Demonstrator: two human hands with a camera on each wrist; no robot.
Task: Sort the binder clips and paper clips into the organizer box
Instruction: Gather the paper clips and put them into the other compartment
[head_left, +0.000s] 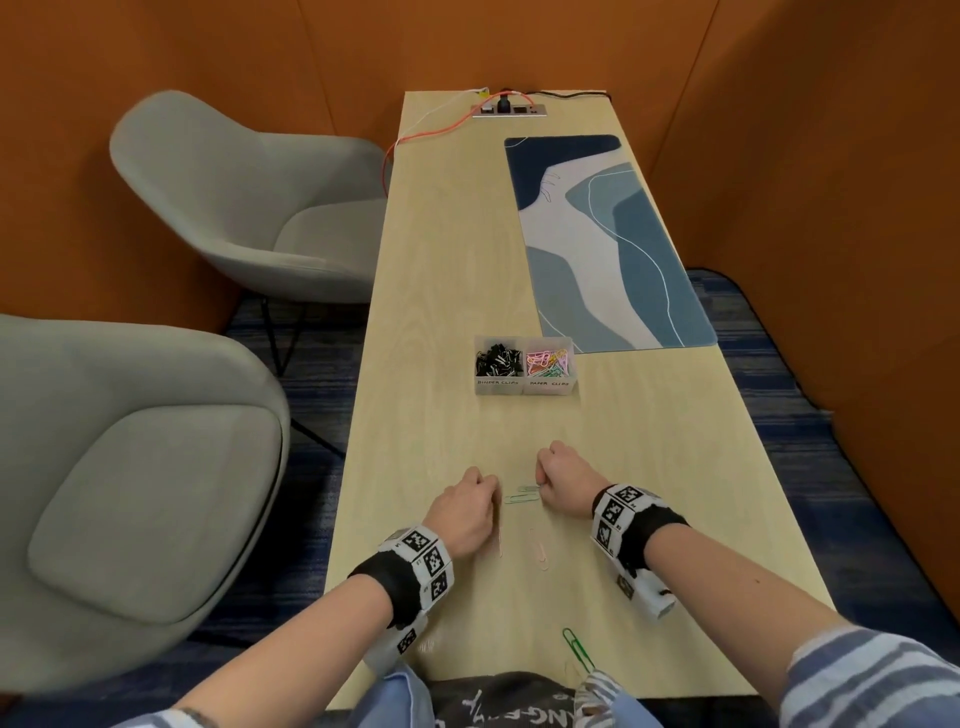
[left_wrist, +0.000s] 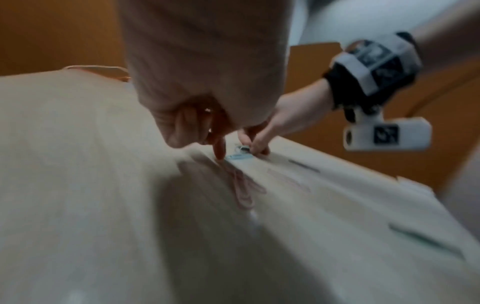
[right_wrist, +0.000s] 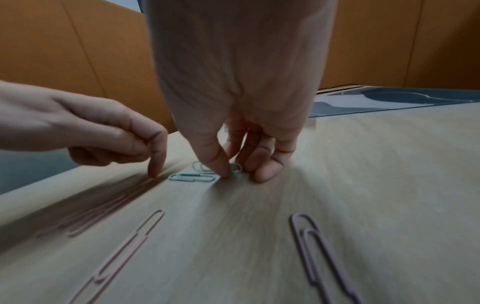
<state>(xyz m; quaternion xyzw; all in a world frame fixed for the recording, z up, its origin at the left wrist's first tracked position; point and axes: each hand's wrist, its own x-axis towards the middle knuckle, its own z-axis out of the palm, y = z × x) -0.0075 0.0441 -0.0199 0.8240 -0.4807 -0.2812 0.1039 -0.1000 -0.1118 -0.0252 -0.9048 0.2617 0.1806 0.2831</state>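
Note:
The clear organizer box (head_left: 524, 385) stands mid-table, black binder clips (head_left: 498, 358) in its left compartment and coloured paper clips (head_left: 549, 362) in its right. Near the front, my right hand (right_wrist: 231, 172) pinches the end of a blue paper clip (right_wrist: 237, 167) between thumb and forefinger, low on the table. A second blue paper clip (right_wrist: 192, 178) lies flat just left of it. My left hand (right_wrist: 155, 172) has its fingers curled, with the index fingertip pressed on the table beside that clip. Pink paper clips (right_wrist: 124, 246) lie nearer me.
A green paper clip (head_left: 577, 649) lies at the table's front edge. A blue patterned mat (head_left: 608, 239) covers the far right, with a power strip (head_left: 509, 110) and cables behind it. Two grey chairs (head_left: 156, 467) stand left of the table.

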